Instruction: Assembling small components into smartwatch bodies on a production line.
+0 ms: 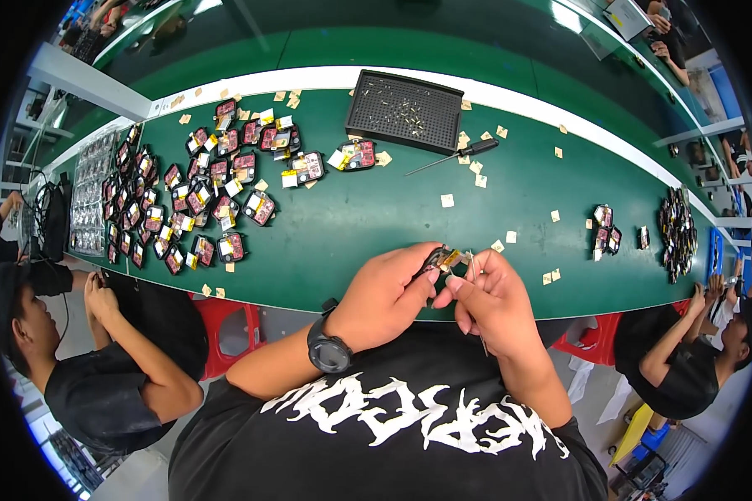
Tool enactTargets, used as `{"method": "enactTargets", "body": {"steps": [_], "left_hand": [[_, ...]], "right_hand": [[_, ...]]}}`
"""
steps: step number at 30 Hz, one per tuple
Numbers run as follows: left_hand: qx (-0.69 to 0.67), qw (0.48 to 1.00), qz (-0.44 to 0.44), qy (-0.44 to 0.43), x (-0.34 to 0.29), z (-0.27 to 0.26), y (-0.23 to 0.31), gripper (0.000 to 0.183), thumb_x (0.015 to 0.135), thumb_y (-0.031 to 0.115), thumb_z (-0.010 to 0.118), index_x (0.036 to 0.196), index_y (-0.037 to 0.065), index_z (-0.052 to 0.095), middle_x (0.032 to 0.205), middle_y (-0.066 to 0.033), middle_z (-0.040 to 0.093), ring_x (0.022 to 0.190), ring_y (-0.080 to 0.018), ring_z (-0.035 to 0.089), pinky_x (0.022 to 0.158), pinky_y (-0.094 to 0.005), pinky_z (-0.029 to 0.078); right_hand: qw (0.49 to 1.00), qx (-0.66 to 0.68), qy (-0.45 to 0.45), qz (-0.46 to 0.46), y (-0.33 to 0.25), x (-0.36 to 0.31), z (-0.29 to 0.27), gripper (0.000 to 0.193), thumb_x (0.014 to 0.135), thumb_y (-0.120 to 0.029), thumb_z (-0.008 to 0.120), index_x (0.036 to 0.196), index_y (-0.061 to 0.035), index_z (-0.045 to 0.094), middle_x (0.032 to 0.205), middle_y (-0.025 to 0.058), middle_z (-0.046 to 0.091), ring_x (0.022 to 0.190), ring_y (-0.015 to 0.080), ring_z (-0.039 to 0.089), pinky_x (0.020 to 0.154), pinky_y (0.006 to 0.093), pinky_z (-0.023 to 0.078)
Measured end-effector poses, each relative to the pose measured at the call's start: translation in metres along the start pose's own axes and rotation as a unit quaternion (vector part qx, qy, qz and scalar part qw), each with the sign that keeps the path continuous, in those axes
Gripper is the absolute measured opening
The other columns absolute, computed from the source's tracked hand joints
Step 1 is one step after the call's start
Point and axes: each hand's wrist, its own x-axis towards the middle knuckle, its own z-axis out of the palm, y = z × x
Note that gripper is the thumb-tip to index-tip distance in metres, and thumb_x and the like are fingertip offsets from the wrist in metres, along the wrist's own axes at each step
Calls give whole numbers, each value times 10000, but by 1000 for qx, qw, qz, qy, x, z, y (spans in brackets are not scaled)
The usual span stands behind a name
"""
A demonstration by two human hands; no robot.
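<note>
My left hand [386, 294] is closed around a small black electronic housing [445, 259] with yellow-gold tape on it, just over the table's near edge. My right hand [500, 307] pinches a thin metal tool [473, 265], which looks like tweezers; its tip is up beside the housing and its other end sticks out below my fingers. Whether the tool touches the housing I cannot tell. Many similar black housings with red boards and yellow tape [244, 167] lie in loose groups on the left of the green table [376, 217].
A black tray [358, 104] with small metal pieces stands at the back, a screwdriver [475, 149] beside it. Small beige squares [448, 200] are scattered about. More housings [606, 232] lie right. Clear plastic trays [89, 200] line the far left. People sit on both sides.
</note>
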Motion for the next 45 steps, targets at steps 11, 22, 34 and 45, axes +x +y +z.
{"method": "enactTargets", "body": {"steps": [11,22,34,45], "left_hand": [[-210,969,-105,-78,0,-14,-3,315,1031,63,508,1319,-35,591,971,-27,662,762,-69,607,654,-236,526],[-200,970,-125,-64,-1,-12,4,336,1044,77,508,1357,-25,575,1011,-48,680,728,-58,602,610,-212,520],[-78,994,-73,-11,-2,-4,-1,210,1004,66,554,1168,-4,666,826,1,645,655,-49,569,582,-231,473],[3,1000,-5,6,-2,-2,2,268,963,19,544,1208,-11,651,860,-68,668,684,-125,639,637,-278,509]], "right_hand": [[998,-33,-48,-31,1,-2,-6,214,995,-14,595,958,-93,399,803,146,686,479,63,496,423,200,361],[971,-39,11,-236,7,1,-20,335,910,47,683,1208,-42,560,946,89,699,617,56,527,537,205,406],[802,-431,12,-414,-7,5,-8,178,838,-3,761,1000,6,686,879,108,714,685,197,667,622,316,538],[887,-335,67,-310,7,2,3,75,885,-25,735,941,16,707,822,93,701,654,152,624,580,262,481]]}}
